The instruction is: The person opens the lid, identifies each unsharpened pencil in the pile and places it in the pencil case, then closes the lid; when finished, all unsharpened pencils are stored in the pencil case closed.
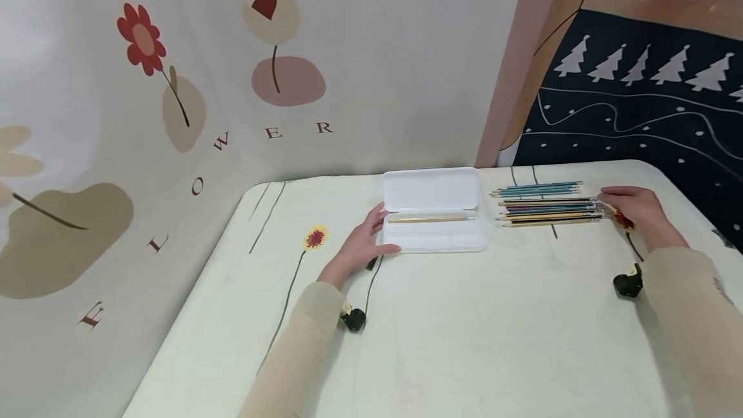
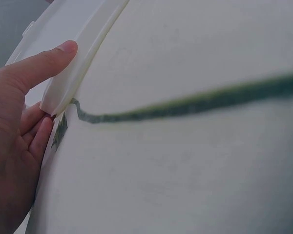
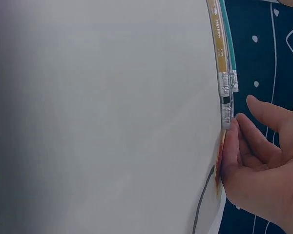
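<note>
A white pencil case (image 1: 434, 242) lies with its lid (image 1: 431, 190) folded back, and one yellow pencil (image 1: 431, 219) rests inside along the hinge side. My left hand (image 1: 361, 245) holds the case by its left end, thumb (image 2: 58, 57) along the near rim and the other fingers around the corner. Right of the case lies a row of yellow, dark and teal pencils (image 1: 551, 210), tips to the left. At their eraser ends is my right hand (image 1: 634, 207); its fingertips touch a silver-ended pencil (image 3: 226, 112) while the thumb stands apart.
Behind that row lies a smaller group of teal pencils (image 1: 536, 189). A pale cloth with printed flowers covers the table (image 1: 493, 334). A patterned curtain (image 1: 377, 69) hangs along the back and left, with a dark tree-print cloth (image 1: 633, 108) at the right.
</note>
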Available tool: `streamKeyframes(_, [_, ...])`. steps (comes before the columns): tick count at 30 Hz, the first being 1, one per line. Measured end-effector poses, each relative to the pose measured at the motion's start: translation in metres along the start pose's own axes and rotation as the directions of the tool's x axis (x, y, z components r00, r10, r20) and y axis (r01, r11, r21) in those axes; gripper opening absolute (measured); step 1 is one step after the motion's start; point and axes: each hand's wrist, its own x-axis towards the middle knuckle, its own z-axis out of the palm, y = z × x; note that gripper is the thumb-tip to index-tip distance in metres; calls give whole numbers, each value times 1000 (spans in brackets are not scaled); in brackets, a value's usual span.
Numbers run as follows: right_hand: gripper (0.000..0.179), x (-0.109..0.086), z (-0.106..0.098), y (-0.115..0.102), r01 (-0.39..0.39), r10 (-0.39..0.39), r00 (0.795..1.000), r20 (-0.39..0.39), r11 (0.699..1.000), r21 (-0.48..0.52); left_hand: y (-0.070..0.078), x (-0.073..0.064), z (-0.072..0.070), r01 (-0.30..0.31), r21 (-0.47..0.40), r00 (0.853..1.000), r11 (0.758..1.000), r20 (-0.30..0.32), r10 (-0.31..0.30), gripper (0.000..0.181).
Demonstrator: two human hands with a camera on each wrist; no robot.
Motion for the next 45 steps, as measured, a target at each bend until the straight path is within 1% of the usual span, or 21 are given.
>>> streamKeyframes(5, [71, 5, 5, 1, 16, -15, 1000, 18, 999, -49, -1, -1, -2, 2, -3, 1000, 1000, 0, -2, 109])
streamKeyframes(13, [60, 14, 8, 2, 19, -18, 1000, 10, 991, -130, 3, -3, -2, 0, -8, 1000, 1000, -1, 0, 108])
streamKeyframes(17, [57, 17, 8, 2, 19, -18, 1000, 5, 988, -152, 3, -3, -2, 0, -14, 1000, 1000, -1, 0, 108])
streamKeyframes(23, [52, 18, 9, 2, 42, -43, 999, 0, 982, -183, 2, -2, -2, -5, -10, 1000, 1000, -3, 5, 108])
streamKeyframes(29, [49, 20, 9, 3, 68, -67, 998, 10, 978, -196, 0, -2, -1, -8, 5, 1000, 1000, 0, 8, 108])
streamKeyframes(39, [47, 24, 7, 5, 87, -81, 996, 39, 976, -198, 2, -3, -1, -6, 3, 1000, 1000, -1, 6, 108])
streamKeyframes(45, [47, 25, 9, 7, 113, -105, 993, 50, 976, -186, 3, -3, -1, 3, -1, 1000, 1000, 0, -3, 109])
